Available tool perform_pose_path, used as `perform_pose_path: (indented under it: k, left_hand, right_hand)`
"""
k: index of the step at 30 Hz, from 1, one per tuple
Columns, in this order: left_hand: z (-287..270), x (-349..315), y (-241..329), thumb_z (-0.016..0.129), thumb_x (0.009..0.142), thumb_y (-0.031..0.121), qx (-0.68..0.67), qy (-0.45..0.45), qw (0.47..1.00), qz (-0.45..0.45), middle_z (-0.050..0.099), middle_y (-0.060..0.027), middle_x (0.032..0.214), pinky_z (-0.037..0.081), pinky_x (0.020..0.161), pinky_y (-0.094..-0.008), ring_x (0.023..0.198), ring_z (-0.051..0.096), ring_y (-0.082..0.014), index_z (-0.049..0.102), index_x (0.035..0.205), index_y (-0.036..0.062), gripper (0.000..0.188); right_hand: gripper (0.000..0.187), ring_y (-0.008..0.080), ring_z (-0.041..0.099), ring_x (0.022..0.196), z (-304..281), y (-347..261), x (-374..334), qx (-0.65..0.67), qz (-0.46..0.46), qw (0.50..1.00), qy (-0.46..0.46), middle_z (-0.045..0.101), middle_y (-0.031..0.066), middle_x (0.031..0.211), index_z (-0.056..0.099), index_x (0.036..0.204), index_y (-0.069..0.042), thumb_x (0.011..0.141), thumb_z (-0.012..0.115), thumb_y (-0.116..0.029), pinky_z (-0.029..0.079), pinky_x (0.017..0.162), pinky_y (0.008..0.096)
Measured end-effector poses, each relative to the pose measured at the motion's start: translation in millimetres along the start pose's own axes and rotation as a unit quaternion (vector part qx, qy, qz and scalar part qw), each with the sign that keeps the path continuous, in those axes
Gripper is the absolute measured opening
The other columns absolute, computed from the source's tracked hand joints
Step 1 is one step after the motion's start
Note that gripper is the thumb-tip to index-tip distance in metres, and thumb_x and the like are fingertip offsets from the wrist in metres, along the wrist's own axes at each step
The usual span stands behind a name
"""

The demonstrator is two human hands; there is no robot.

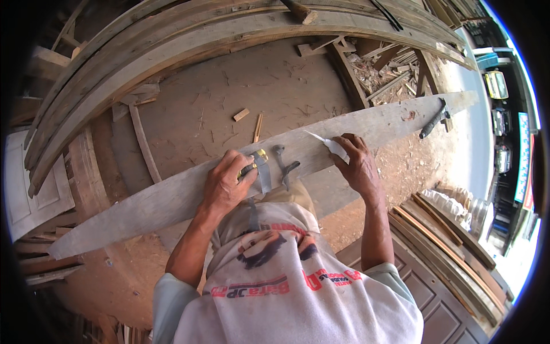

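Observation:
A long grey wooden board (223, 186) lies crosswise in front of me. My left hand (228, 178) is closed round a small yellow-and-black tool that looks like a tape measure (260, 156), with a grey band hanging from it over the board. In my right hand (360, 166) is a white squeeze bottle (337, 150), its thin pointed nozzle tilted up to the left above the board. Between my hands a dark metal tool (285, 167) with a bent handle rests on the board; its kind is unclear. Toward the board's right end lies a hammer (434, 118) with a dark grip.
Long thick planks (189, 49) are stacked across the far side. Small wood offcuts (241, 115) lie on the dusty ground beyond the board. At the lower right are a brown panelled door (412, 298) and more timber (452, 258). Parked vehicles (496, 85) stand beside the road.

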State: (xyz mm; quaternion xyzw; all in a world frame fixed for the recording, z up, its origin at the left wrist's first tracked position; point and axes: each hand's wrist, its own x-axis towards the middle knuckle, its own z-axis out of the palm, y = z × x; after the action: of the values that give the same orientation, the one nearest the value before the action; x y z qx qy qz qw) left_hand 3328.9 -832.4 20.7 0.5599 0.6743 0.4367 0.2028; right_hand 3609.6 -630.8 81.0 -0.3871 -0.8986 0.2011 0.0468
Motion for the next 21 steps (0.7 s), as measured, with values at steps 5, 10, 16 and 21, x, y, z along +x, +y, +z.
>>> perform_pose_path:
  k: [5,10,16,21]
  left_hand:
    - [1,-3,1,0.082,0.087,0.006,-0.002,0.008,1.000,0.000,0.066,-0.0103,0.105,0.061,0.074,-0.0442,0.091,0.072,-0.0340,0.066,0.108,0.0066,0.027]
    - [5,-8,-4,0.082,0.088,0.008,0.008,0.009,1.000,0.002,0.066,-0.0092,0.106,0.061,0.072,-0.0444,0.091,0.073,-0.0343,0.066,0.109,0.0086,0.027]
    - [5,-11,1,0.083,0.087,0.011,0.040,0.008,0.999,0.027,0.065,-0.0072,0.106,0.062,0.070,-0.0445,0.088,0.073,-0.0336,0.067,0.112,0.0102,0.030]
    - [6,-11,0,0.084,0.086,0.007,0.043,0.017,0.998,0.038,0.066,-0.0086,0.104,0.061,0.068,-0.0424,0.086,0.073,-0.0320,0.068,0.110,0.0071,0.029]
  right_hand:
    - [0.039,0.0418,0.067,0.113,7,-18,-8,0.077,0.000,0.996,0.037,0.068,0.0195,0.124,0.067,0.128,-0.002,0.091,0.075,-0.008,0.056,0.096,0.0473]
    - [0.033,0.0420,0.071,0.099,11,-57,-23,0.181,0.001,0.983,0.034,0.070,0.0207,0.116,0.067,0.130,-0.001,0.098,0.070,-0.006,0.059,0.081,0.0444]
    - [0.028,0.0290,0.072,0.090,11,-78,-37,0.235,0.031,0.971,-0.004,0.073,0.0154,0.101,0.072,0.121,0.000,0.095,0.078,-0.008,0.057,0.080,0.0387]
    - [0.021,0.0146,0.065,0.078,14,-76,-43,0.283,0.045,0.958,0.012,0.072,0.0081,0.090,0.077,0.111,-0.002,0.093,0.081,-0.010,0.052,0.068,0.0304]
